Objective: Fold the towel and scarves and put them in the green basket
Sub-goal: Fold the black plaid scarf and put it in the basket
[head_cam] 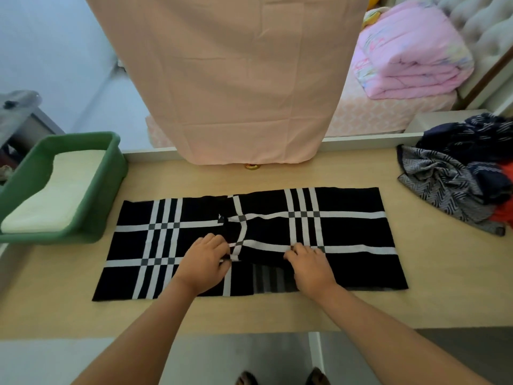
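Soft even daylight, faint shadows, wide-angle bending at edges, slight overall softness

Bare forearms (155, 315), bare left hand (205, 259), bare right hand (311, 262), dark footwear (316, 377) tips at bottom edge

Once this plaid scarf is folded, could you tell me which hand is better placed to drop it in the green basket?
Probably the left hand: the green basket sits left of the plaid scarf, on that hand's side; the right hand would cross over.

A light wooden table (277, 315) faces a pink bed (374, 115) with folded quilt (410, 51), pale blue wall (55, 51) behind
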Action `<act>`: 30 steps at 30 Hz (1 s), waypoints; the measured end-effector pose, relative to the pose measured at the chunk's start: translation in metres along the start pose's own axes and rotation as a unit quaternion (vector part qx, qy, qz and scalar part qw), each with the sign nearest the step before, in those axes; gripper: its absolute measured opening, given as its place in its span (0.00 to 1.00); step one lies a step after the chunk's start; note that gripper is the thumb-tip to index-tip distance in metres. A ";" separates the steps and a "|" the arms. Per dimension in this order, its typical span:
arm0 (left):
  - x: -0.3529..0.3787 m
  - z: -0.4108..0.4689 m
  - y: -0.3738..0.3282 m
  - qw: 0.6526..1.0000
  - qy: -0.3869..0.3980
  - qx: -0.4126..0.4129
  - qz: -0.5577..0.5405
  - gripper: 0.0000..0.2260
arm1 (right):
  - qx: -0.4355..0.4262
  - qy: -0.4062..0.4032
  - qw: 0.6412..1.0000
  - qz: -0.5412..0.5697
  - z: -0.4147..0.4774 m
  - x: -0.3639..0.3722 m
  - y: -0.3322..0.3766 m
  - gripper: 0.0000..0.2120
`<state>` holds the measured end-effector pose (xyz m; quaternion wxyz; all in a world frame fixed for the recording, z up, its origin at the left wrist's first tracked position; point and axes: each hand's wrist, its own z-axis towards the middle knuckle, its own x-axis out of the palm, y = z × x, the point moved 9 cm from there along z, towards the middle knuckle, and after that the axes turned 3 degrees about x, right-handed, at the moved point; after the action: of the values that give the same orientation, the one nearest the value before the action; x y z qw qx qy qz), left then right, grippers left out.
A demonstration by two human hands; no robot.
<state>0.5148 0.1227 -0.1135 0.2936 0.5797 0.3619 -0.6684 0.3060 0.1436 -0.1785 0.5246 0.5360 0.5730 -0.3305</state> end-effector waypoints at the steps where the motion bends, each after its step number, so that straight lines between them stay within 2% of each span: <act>1: 0.001 -0.005 0.002 1.000 0.016 0.013 0.006 0.09 | 0.013 -0.008 1.000 -0.016 0.000 -0.004 0.000 0.25; 4: 0.023 -0.021 0.004 0.993 0.097 0.067 0.023 0.12 | 0.031 -0.009 0.999 -0.024 -0.004 -0.014 -0.001 0.23; 6: 0.049 -0.034 0.002 0.976 0.190 0.094 0.055 0.11 | 0.027 0.021 0.999 -0.019 -0.010 -0.008 0.000 0.22; 8: 0.068 -0.044 0.003 0.953 0.279 0.085 0.080 0.10 | 0.031 0.064 0.997 -0.017 -0.019 0.005 0.000 0.21; 9: 0.069 -0.044 0.005 0.952 0.292 0.060 0.069 0.10 | 0.036 0.086 0.996 -0.017 -0.024 0.011 -0.001 0.20; 11: 0.060 -0.034 0.009 0.969 0.244 0.015 0.027 0.12 | 0.052 0.123 0.991 0.002 -0.031 0.021 -0.005 0.18; 14: 0.042 -0.013 0.006 0.994 0.102 0.012 -0.032 0.13 | 0.078 0.138 0.985 0.062 -0.035 0.024 -0.010 0.10; 15: 0.043 -0.009 0.003 0.995 0.077 0.020 -0.053 0.13 | 0.091 0.132 0.983 0.087 -0.035 0.022 -0.013 0.08; 17: 0.057 -0.002 -0.003 0.992 0.107 0.021 -0.059 0.18 | 0.121 0.102 0.978 0.134 -0.037 0.015 -0.022 0.07; 20: 0.082 0.000 0.001 0.978 0.202 -0.041 0.033 0.22 | 0.171 0.036 0.975 0.141 -0.045 -0.001 -0.048 0.11; 23: 0.068 0.013 -0.002 0.976 0.154 -0.106 0.109 0.17 | 0.220 0.004 0.970 0.104 -0.065 -0.013 -0.085 0.16; 26: 0.057 0.039 -0.042 0.995 0.061 -0.052 0.060 0.12 | 0.241 0.007 0.969 0.054 -0.085 -0.017 -0.124 0.17; 30: 0.072 0.064 -0.126 0.987 0.104 0.074 -0.102 0.15 | 0.226 0.021 0.974 0.022 -0.095 -0.014 -0.155 0.20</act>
<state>0.3648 0.1430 -0.1617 0.1409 0.6263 0.3978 -0.6555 0.1322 0.1978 -0.1719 0.3847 0.6604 0.4820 -0.4285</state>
